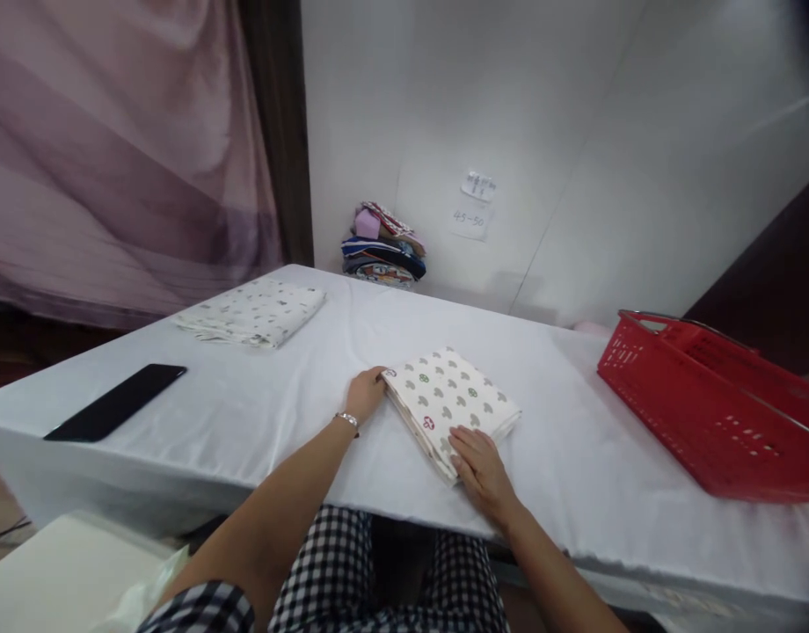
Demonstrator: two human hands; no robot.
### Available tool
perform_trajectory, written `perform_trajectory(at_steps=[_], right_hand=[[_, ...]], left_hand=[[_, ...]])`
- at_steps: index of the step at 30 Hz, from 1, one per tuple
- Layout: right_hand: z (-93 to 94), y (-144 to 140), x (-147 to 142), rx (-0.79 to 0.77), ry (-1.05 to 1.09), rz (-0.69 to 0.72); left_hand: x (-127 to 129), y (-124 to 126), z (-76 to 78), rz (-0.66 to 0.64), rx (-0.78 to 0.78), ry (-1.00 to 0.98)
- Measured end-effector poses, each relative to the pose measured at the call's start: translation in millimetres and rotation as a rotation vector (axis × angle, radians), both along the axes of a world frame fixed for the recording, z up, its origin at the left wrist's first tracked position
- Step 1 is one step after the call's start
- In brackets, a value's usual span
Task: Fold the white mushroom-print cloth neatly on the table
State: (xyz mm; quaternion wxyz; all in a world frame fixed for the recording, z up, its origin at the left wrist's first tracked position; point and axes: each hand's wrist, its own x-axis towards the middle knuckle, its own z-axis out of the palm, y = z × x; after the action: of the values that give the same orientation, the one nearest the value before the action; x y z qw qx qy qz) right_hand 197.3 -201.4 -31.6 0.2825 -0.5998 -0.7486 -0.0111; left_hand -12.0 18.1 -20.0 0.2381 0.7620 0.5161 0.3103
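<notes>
A folded white cloth (448, 391) printed with grey, green and red mushroom-like shapes lies on the white-covered table (299, 413) in front of me. My left hand (367, 393), with a bracelet at its wrist, holds the cloth's left corner; some fingertips are hidden at its edge. My right hand (482, 466) rests flat on the near right part of the same cloth, its fingers stretched out over the print. Farther left on the table is a second folded cloth (263, 309), white with small dark prints. Neither hand touches it.
A black flat panel (118, 403) lies near the table's left edge. The red plastic basket (714, 404) stands at the right. Behind the table, a stack of folded fabrics (383, 251) sits by the wall, with paper labels (474, 207) beside it. A pink curtain (114, 149) hangs at left.
</notes>
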Motion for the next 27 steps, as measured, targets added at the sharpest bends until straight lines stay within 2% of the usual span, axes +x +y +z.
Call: perform_trajectory(at_steps=[5, 9, 12, 14, 16, 18, 20, 23, 25, 27], right_hand=[[2.4, -1.6, -2.7, -0.015, -0.006, 0.021], [9.7, -3.5, -3.7, -0.049, 0.023, 0.021], [23.1, 4.6, -2.5, -0.073, 0.086, 0.042], [35.3, 22.1, -2.0, -0.044, 0.133, 0.038], [47.9, 51.0, -2.3, 0.012, 0.146, -0.011], [57.9, 87.2, -1.8, -0.014, 0.102, -0.067], [62.1, 123.0, 2.9, -0.087, 0.01, -0.078], [54.5, 159.4, 21.2, -0.281, -0.111, -0.18], [43.4, 168.5, 36.6, -0.398, -0.131, -0.281], [33.2, 169.3, 48.2, -0.419, -0.139, -0.311]], left_hand=[[-0.8, 2.6, -1.2, 0.105, 0.005, -0.002], [-2.0, 3.7, -5.7, 0.091, 0.024, 0.028], [-0.2, 1.6, -7.4, 0.078, 0.076, 0.061], [2.3, -1.1, -7.9, 0.066, 0.164, 0.08], [4.5, -3.9, -8.3, -0.012, 0.264, 0.101], [5.1, -5.9, -8.4, -0.129, 0.32, 0.13], [3.9, -6.6, -8.1, -0.194, 0.324, 0.158], [0.9, -6.4, -7.3, -0.182, 0.266, 0.194], [-0.1, -6.1, -7.0, -0.161, 0.226, 0.205], [0.0, -5.7, -7.3, -0.151, 0.205, 0.204]])
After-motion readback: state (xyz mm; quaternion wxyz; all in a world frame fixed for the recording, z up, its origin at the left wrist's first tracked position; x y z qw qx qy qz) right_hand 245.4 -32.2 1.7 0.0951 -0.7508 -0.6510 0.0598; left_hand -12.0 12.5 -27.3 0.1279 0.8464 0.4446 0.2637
